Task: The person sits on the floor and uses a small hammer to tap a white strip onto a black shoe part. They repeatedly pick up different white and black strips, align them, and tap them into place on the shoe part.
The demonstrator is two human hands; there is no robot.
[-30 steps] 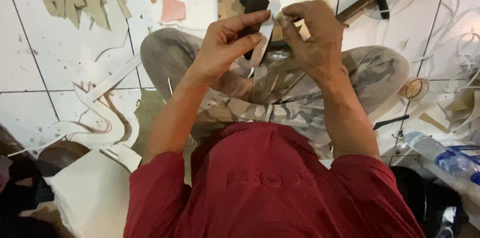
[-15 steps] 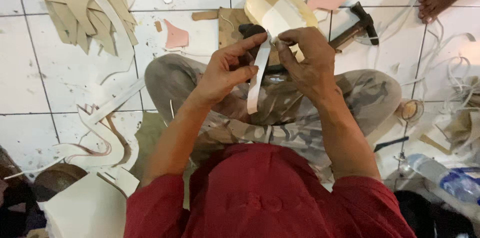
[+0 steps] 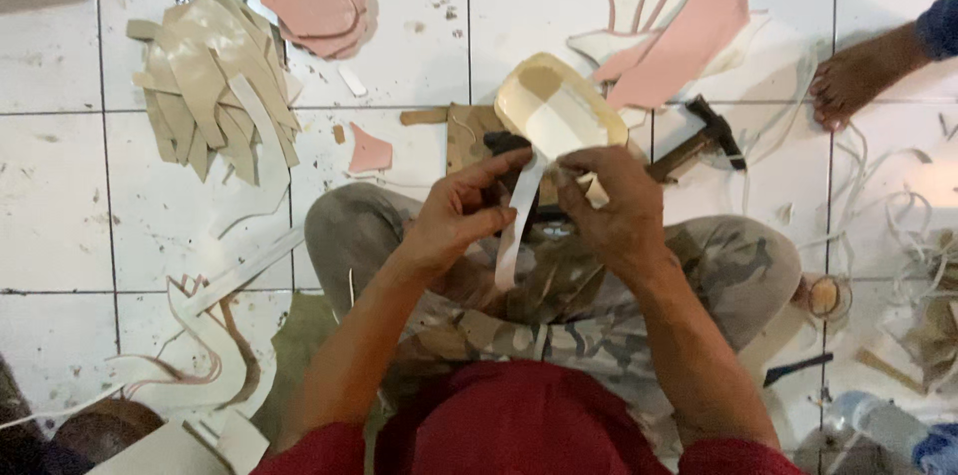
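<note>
I sit cross-legged on a white tiled floor. My left hand [image 3: 461, 216] and my right hand [image 3: 611, 211] are raised together in front of me over my lap. Both pinch a long white strip [image 3: 515, 226] that hangs down between them. The top of the strip joins a cream shoe sole piece [image 3: 555, 108] that sticks out beyond my fingers. A dark tool under my hands is mostly hidden.
A hammer [image 3: 699, 141] lies just right of my hands. A heap of beige cut pieces [image 3: 215, 86] lies at the upper left, pink pieces [image 3: 317, 1] at the top. Pink and white offcuts [image 3: 689, 26] lie upper right. Another person's bare foot [image 3: 863, 76] rests at the right.
The view has tipped so more floor shows beyond my hands. The white strip now hangs longer below my fingers, and the cream sole piece shows fully above them.
</note>
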